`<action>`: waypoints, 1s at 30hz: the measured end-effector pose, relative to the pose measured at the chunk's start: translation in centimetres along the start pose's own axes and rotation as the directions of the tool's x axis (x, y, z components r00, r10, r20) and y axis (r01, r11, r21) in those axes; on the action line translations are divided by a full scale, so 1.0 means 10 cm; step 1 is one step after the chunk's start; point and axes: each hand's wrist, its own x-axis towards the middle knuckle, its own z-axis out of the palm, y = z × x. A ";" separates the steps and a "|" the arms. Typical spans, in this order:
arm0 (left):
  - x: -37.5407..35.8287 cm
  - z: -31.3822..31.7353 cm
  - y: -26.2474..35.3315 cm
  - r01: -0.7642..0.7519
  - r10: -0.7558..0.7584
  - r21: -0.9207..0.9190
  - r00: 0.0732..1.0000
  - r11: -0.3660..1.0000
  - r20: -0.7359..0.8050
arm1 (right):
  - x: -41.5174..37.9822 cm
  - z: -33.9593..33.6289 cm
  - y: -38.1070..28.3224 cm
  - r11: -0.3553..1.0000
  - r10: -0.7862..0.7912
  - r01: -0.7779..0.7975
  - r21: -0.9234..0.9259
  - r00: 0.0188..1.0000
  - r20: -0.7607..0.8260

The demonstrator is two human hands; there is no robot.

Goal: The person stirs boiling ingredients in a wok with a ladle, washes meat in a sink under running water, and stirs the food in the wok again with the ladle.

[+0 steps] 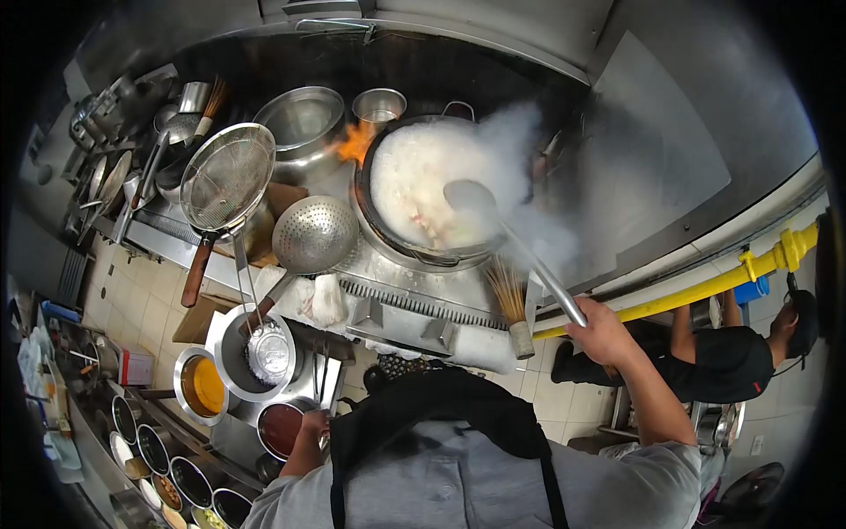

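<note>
My right hand (pixel 603 331) is closed around the end of a long metal wok ladle (pixel 542 269). The ladle's bowl hangs over the right side of a wok (pixel 363 201) full of white, foaming, steaming liquid. A few pinkish pieces show near the wok's front edge, and an orange flame (pixel 354 143) flares at its left rim. Low at my left side, my left hand (pixel 314 428) is beside a pot of dark red sauce (pixel 280 430). The fingers of that hand are too small and partly hidden to read.
Left of the wok are a perforated strainer (pixel 315 234), a mesh sieve (pixel 227 176) and a large steel pot (pixel 301 123). A bamboo brush (pixel 509 304) stands at the stove's front edge. A yellow pipe (pixel 705 286) runs along the right, near another person (pixel 723 357) in black.
</note>
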 end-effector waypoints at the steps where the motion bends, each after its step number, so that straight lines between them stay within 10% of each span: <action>1: -0.18 0.05 0.08 -0.019 0.019 -0.022 1.000 1.000 -0.006 | -0.06 0.00 -0.01 1.000 -0.001 0.001 0.003 1.000 0.001; 6: 0.40 -0.14 -0.23 0.073 -0.070 0.102 0.997 0.992 -0.040 | -0.16 0.11 0.08 0.952 0.056 -0.029 -0.306 0.995 0.079; 12: 0.35 -0.13 -0.28 -0.181 0.207 0.618 0.978 0.765 0.029 | 0.18 0.60 0.20 0.873 -0.014 0.020 -0.487 1.000 0.015; 14: 0.24 -0.07 -0.27 -0.003 0.024 0.168 0.992 0.986 -0.126 | 0.35 0.81 0.28 0.897 0.033 -0.038 -0.440 0.999 -0.019; 18: 0.14 -0.06 -0.30 -0.006 -0.010 -0.091 0.985 0.996 -0.175 | 0.63 0.99 0.24 0.906 0.052 -0.059 -0.419 0.998 -0.028; 30: 0.21 -0.24 -0.58 -0.013 -0.012 -0.195 0.992 0.981 -0.123 | 1.34 1.24 0.19 0.972 -0.106 0.062 -0.227 0.977 -0.186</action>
